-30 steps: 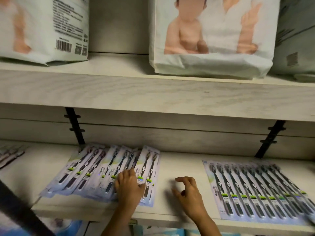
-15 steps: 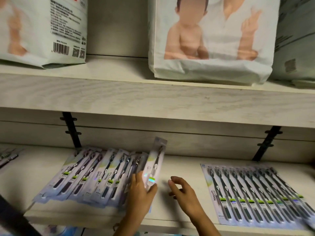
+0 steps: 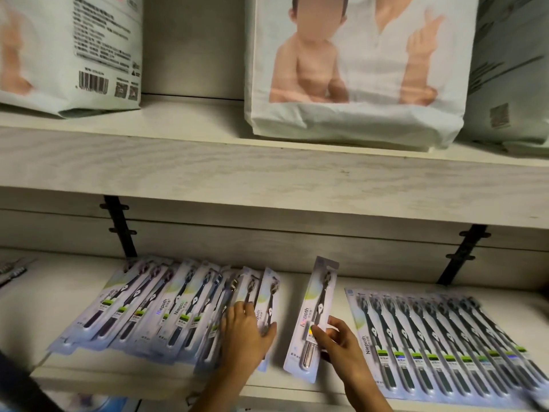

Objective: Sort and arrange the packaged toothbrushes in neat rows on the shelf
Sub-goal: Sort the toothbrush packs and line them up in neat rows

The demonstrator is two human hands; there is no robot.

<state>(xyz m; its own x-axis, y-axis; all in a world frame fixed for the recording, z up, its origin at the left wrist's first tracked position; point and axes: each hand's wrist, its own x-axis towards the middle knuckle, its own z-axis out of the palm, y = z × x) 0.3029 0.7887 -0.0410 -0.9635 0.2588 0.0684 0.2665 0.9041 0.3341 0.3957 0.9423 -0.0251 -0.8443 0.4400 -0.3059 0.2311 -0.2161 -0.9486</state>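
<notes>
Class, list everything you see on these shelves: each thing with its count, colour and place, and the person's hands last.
upper shelf: one, pale wood grain, across the middle.
nappy bags: three, white to pale green, on the upper shelf.
brackets: two, black, under the upper shelf.
lower shelf: one, pale, at the bottom.
left batch: overlapping toothbrush packs, count unclear, pale cards with dark brushes, lower shelf left.
right row: overlapping packs, count unclear, same colours, lower shelf right.
single pack: one, same colours, between the two groups.
left hand: rests on the left batch.
right hand: pinches the single pack's lower part.
</notes>
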